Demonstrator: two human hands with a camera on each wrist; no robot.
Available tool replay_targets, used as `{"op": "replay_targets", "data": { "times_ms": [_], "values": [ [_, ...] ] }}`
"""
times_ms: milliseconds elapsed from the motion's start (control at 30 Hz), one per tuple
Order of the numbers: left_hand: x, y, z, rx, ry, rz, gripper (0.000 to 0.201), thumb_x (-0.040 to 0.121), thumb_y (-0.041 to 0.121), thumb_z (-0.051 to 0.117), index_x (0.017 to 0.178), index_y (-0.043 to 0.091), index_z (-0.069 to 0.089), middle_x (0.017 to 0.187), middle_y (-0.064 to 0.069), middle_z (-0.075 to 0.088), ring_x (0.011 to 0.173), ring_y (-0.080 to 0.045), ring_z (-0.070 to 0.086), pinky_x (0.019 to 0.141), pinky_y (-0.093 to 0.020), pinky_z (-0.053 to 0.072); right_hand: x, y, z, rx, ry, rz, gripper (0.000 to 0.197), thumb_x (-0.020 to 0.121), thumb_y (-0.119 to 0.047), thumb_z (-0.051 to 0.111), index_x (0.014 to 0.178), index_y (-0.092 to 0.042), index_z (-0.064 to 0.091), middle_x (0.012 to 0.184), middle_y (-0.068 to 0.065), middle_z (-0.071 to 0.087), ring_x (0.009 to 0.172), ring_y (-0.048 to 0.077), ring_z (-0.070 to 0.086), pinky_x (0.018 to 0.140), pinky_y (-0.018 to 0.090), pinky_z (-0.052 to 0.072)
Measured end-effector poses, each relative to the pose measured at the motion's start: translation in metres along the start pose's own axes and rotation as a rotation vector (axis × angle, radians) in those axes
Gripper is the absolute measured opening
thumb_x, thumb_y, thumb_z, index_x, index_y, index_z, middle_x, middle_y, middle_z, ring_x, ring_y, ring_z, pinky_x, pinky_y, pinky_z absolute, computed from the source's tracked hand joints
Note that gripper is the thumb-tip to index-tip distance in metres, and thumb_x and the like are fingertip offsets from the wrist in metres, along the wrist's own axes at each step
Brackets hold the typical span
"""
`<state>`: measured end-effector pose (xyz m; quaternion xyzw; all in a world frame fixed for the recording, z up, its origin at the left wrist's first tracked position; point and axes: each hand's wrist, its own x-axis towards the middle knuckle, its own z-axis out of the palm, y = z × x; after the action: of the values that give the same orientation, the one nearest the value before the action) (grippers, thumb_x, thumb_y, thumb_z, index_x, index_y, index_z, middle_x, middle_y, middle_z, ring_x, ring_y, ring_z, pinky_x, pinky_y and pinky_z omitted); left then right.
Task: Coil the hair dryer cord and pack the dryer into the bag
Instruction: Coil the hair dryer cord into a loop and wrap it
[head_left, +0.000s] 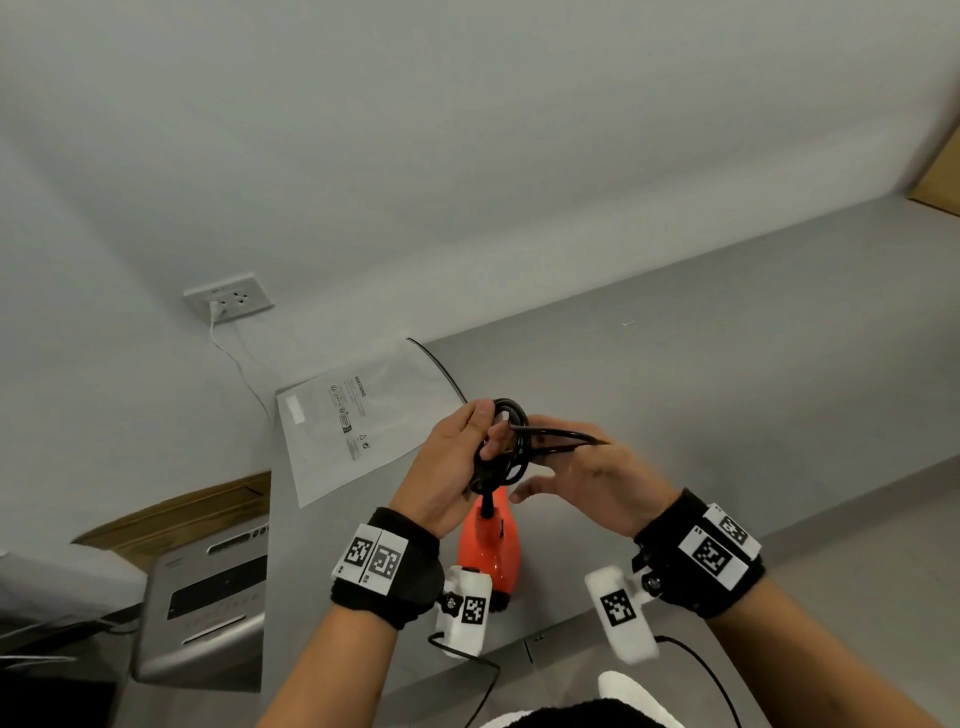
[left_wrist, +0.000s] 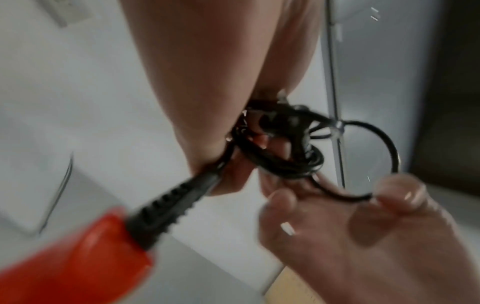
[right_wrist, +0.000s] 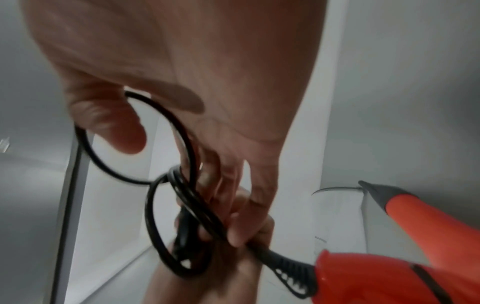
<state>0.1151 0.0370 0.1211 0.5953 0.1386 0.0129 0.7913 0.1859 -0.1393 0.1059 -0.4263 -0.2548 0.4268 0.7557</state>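
left hand gripping, right hand pinching

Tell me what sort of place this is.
Probably an indoor workroom or office, though I can't be sure. A grey counter runs along a plain white wall with a wall socket, and a silver machine stands beside it.

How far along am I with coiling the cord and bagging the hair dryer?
Done: several cord loops are bunched in the left hand. In hand: the right hand pinches another loop to add. Left: finish the coil, then put the orange dryer, not yet packed, into the bag lying flat on the counter.
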Motion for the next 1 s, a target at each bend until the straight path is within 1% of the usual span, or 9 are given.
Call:
{"op": "replay_targets", "data": {
  "times_ms": [133,300,367,433,500,567,700,833,1000],
  "values": [
    [-0.002,0.002,0.000,0.103,0.039,0.066,0.032,0.109,0.026,0.042,0.099,0.005,0.064,0.067,0.006,0.053,0.057,-0.002,0.052,0.061,-0.020,0.054,-0.009,-0.004,-0.003,0.145,-0.053,0.041,0.080,0.075,-0.008,0.053,0.150,0.011,0.033,0.151,0.047,0.028,0.139,0.051,0.032,0.106,0.078,0.023],
    [-0.002,0.003,-0.002,0.167,-0.002,0.096,0.034,0.109,0.025,0.042,0.084,0.014,0.062,0.065,0.011,0.057,0.053,-0.001,0.053,0.061,-0.020,0.051,-0.012,-0.006,0.000,0.271,-0.093,0.053,0.093,0.089,-0.036,0.062,0.149,0.020,0.018,0.152,0.048,0.022,0.145,0.063,0.010,0.111,0.079,0.001],
    [-0.003,0.003,-0.003,0.222,0.008,0.119,0.034,0.109,0.027,0.043,0.085,0.015,0.063,0.064,0.011,0.058,0.055,-0.002,0.053,0.062,-0.022,0.052,-0.008,-0.010,0.002,0.308,-0.008,0.096,0.095,0.089,-0.055,0.063,0.144,0.017,0.037,0.148,0.044,0.037,0.145,0.061,0.019,0.114,0.079,0.007],
    [-0.002,0.000,-0.004,0.377,0.041,0.163,0.035,0.109,0.034,0.043,0.087,0.017,0.065,0.063,0.006,0.056,0.057,-0.008,0.052,0.060,-0.025,0.047,-0.003,-0.014,0.003,0.194,0.060,0.159,0.096,0.087,-0.070,0.051,0.136,0.012,0.051,0.134,0.040,0.055,0.133,0.052,0.048,0.111,0.070,0.028],
    [-0.001,-0.003,-0.002,0.502,0.071,0.198,0.034,0.108,0.038,0.044,0.088,0.018,0.063,0.061,0.006,0.052,0.055,-0.009,0.048,0.058,-0.026,0.041,0.004,-0.017,0.010,-0.020,0.133,0.167,0.067,0.093,-0.055,0.053,0.122,0.005,0.062,0.104,0.030,0.071,0.102,0.039,0.068,0.101,0.061,0.042],
    [-0.001,-0.006,0.003,0.485,0.129,0.228,0.028,0.108,0.035,0.044,0.097,0.016,0.060,0.068,0.003,0.055,0.058,-0.010,0.051,0.061,-0.031,0.044,0.010,-0.019,0.019,-0.150,0.180,0.137,0.031,0.101,-0.028,0.055,0.108,0.000,0.065,0.080,0.020,0.071,0.078,0.029,0.068,0.093,0.058,0.048],
    [-0.010,-0.003,0.003,0.404,0.263,0.349,0.017,0.108,0.033,0.045,0.123,0.027,0.050,0.094,-0.007,0.067,0.077,-0.017,0.071,0.072,-0.035,0.062,0.018,-0.022,0.027,-0.233,0.270,0.095,0.024,0.105,-0.017,0.050,0.097,0.001,0.065,0.068,0.016,0.066,0.062,0.024,0.065,0.075,0.041,0.056],
    [-0.023,-0.001,-0.009,0.738,0.197,0.434,0.018,0.096,0.048,0.057,0.100,0.032,0.063,0.123,0.011,0.056,0.109,-0.006,0.063,0.084,-0.027,0.056,0.019,-0.020,0.026,-0.260,0.334,0.065,0.023,0.104,-0.017,0.053,0.095,0.001,0.066,0.064,0.015,0.065,0.058,0.022,0.064,0.071,0.038,0.056],
    [-0.039,-0.007,-0.016,0.974,0.086,0.405,0.019,0.088,0.044,0.071,0.090,0.028,0.061,0.136,0.015,0.043,0.115,0.003,0.054,0.095,-0.026,0.051,0.020,-0.018,0.022,-0.246,0.325,0.090,0.023,0.104,-0.018,0.053,0.096,-0.001,0.066,0.067,0.016,0.065,0.062,0.026,0.064,0.071,0.040,0.057]
  ]
}}
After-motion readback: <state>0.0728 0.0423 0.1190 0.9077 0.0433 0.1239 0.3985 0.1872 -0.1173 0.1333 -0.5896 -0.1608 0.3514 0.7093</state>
